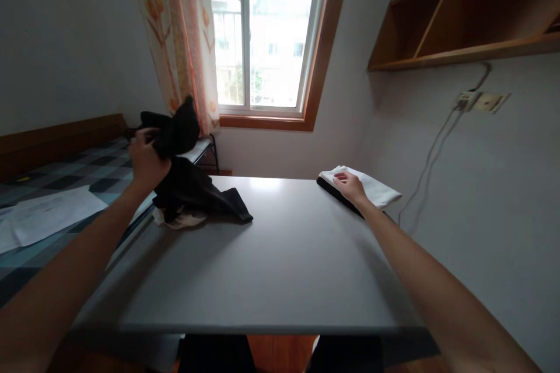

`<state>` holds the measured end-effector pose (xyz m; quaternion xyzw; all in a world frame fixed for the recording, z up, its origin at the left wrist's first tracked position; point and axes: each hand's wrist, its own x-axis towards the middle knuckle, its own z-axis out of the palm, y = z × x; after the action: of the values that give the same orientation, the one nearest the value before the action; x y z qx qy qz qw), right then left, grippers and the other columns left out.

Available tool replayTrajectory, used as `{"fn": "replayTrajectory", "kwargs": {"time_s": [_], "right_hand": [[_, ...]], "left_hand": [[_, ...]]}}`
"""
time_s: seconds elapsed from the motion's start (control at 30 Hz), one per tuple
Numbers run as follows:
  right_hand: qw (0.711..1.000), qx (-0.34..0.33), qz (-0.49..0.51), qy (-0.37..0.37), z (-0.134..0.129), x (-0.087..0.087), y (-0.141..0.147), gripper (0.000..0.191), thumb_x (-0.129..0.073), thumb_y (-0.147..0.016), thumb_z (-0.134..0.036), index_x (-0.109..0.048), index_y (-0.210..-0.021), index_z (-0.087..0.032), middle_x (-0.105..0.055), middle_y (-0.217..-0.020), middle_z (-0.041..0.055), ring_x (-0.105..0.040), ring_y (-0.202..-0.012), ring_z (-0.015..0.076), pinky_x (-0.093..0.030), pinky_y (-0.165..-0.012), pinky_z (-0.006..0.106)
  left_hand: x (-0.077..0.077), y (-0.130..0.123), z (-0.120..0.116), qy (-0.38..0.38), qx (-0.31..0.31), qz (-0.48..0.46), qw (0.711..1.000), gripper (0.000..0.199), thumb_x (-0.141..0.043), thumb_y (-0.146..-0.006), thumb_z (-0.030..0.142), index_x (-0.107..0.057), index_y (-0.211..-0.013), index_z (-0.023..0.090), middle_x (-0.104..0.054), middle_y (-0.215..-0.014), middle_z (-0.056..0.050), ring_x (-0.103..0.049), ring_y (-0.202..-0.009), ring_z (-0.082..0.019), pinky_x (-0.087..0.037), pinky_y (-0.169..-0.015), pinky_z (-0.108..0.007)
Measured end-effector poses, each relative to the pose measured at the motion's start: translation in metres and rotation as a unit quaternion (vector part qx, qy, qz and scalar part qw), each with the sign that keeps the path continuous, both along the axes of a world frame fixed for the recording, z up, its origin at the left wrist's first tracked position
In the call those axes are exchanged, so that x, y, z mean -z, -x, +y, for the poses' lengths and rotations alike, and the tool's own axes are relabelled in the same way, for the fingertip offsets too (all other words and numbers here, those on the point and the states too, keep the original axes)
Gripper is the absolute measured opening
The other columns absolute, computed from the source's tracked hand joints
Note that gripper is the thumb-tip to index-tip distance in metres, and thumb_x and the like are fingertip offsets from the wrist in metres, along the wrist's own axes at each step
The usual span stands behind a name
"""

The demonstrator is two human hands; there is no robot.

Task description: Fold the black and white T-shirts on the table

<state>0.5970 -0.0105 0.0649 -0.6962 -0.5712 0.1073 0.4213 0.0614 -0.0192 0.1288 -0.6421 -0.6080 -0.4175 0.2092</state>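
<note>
My left hand grips a bunched black garment raised above the left end of the table. Dark cloth lies crumpled below it, and I cannot tell whether the two are one piece. A bit of pale cloth shows from under this dark heap. On the right, my right hand rests on a folded white cloth, fingers loosely extended. That cloth lies on top of a folded black one at the table's far right.
The grey table spans the middle, its front edge near my legs. To the left is a bed with a checked sheet and papers. A wooden shelf juts from the right wall above a socket with a hanging cable.
</note>
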Motion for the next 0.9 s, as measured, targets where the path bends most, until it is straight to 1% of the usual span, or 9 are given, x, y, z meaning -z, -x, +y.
{"fn": "replayTrajectory", "kwargs": {"time_s": [0.07,0.13,0.2,0.27,0.4,0.53,0.73,0.8,0.9], "right_hand": [[0.992,0.069,-0.099,0.025,-0.005,0.012,-0.024,0.031,-0.064,-0.076,-0.032,-0.067,-0.102,-0.015,-0.067,-0.111,0.0156,-0.062,-0.104,0.0260,-0.049,-0.087,0.036],[0.977,0.119,-0.167,0.053,-0.012,0.023,-0.042,0.046,-0.069,-0.073,-0.037,-0.064,-0.114,-0.016,-0.062,-0.122,0.0169,-0.057,-0.114,0.0292,-0.047,-0.090,0.037],[0.963,0.142,-0.212,0.082,-0.020,0.034,-0.055,0.056,-0.070,-0.072,-0.040,-0.060,-0.122,-0.018,-0.060,-0.125,0.0170,-0.056,-0.116,0.0298,-0.046,-0.090,0.037],[0.955,0.141,-0.242,0.101,-0.026,0.042,-0.064,0.055,-0.069,-0.074,-0.038,-0.058,-0.124,-0.018,-0.062,-0.123,0.0163,-0.058,-0.112,0.0283,-0.045,-0.090,0.037],[0.946,0.121,-0.274,0.125,-0.025,0.049,-0.076,0.032,-0.057,-0.084,-0.035,-0.067,-0.110,-0.019,-0.070,-0.106,0.0155,-0.063,-0.099,0.0274,-0.045,-0.085,0.038],[0.937,0.152,-0.260,0.175,-0.015,0.039,-0.080,0.032,-0.051,-0.089,-0.038,-0.073,-0.104,-0.020,-0.072,-0.099,0.0174,-0.066,-0.089,0.0295,-0.046,-0.076,0.038],[0.947,0.228,-0.223,0.027,-0.010,0.009,-0.054,0.044,-0.038,-0.094,-0.042,-0.068,-0.119,-0.020,-0.071,-0.101,0.0187,-0.066,-0.090,0.0318,-0.046,-0.074,0.039],[0.951,0.204,-0.232,-0.024,-0.012,-0.003,-0.033,0.044,-0.038,-0.094,-0.040,-0.068,-0.117,-0.018,-0.071,-0.100,0.0188,-0.065,-0.089,0.0304,-0.045,-0.075,0.037],[0.957,0.091,-0.271,-0.039,-0.017,-0.014,0.008,0.038,-0.044,-0.092,-0.041,-0.071,-0.105,-0.018,-0.071,-0.099,0.0166,-0.065,-0.083,0.0268,-0.044,-0.071,0.033]], "left_hand": [[0.029,0.009,-0.004,0.145,0.008,0.071,0.987,0.047,-0.053,-0.080,0.030,-0.060,-0.124,0.016,-0.050,-0.138,-0.014,-0.044,-0.125,-0.038,-0.035,-0.101,-0.055],[0.058,0.012,-0.009,0.312,0.050,0.153,0.936,0.055,-0.057,-0.078,0.041,-0.057,-0.131,0.026,-0.052,-0.139,-0.013,-0.043,-0.129,-0.036,-0.035,-0.101,-0.054],[0.080,0.012,-0.012,0.355,0.061,0.189,0.914,0.064,-0.054,-0.079,0.053,-0.050,-0.139,0.031,-0.047,-0.145,-0.012,-0.037,-0.135,-0.035,-0.030,-0.105,-0.055],[0.089,0.012,-0.014,0.354,0.055,0.190,0.914,0.066,-0.047,-0.083,0.059,-0.045,-0.143,0.033,-0.042,-0.150,-0.011,-0.033,-0.138,-0.035,-0.026,-0.107,-0.056],[0.088,0.013,-0.015,0.328,0.054,0.169,0.928,0.057,-0.037,-0.090,0.057,-0.048,-0.141,0.034,-0.045,-0.148,-0.010,-0.040,-0.134,-0.035,-0.030,-0.105,-0.055],[0.083,0.004,-0.019,0.220,0.036,0.157,0.962,0.048,-0.039,-0.092,0.051,-0.064,-0.126,0.028,-0.050,-0.142,-0.012,-0.042,-0.131,-0.034,-0.035,-0.102,-0.050],[0.073,-0.025,-0.029,0.110,0.053,0.138,0.983,0.031,-0.049,-0.091,0.043,-0.074,-0.104,0.029,-0.052,-0.137,-0.009,-0.034,-0.135,-0.035,-0.027,-0.105,-0.053],[0.070,-0.037,-0.031,0.089,0.082,0.131,0.984,0.031,-0.048,-0.092,0.041,-0.074,-0.101,0.027,-0.054,-0.134,-0.009,-0.037,-0.132,-0.034,-0.027,-0.104,-0.052],[0.069,-0.059,-0.032,0.076,0.151,0.118,0.979,0.031,-0.047,-0.093,0.040,-0.074,-0.098,0.024,-0.060,-0.124,-0.010,-0.044,-0.125,-0.031,-0.028,-0.104,-0.049]]}}
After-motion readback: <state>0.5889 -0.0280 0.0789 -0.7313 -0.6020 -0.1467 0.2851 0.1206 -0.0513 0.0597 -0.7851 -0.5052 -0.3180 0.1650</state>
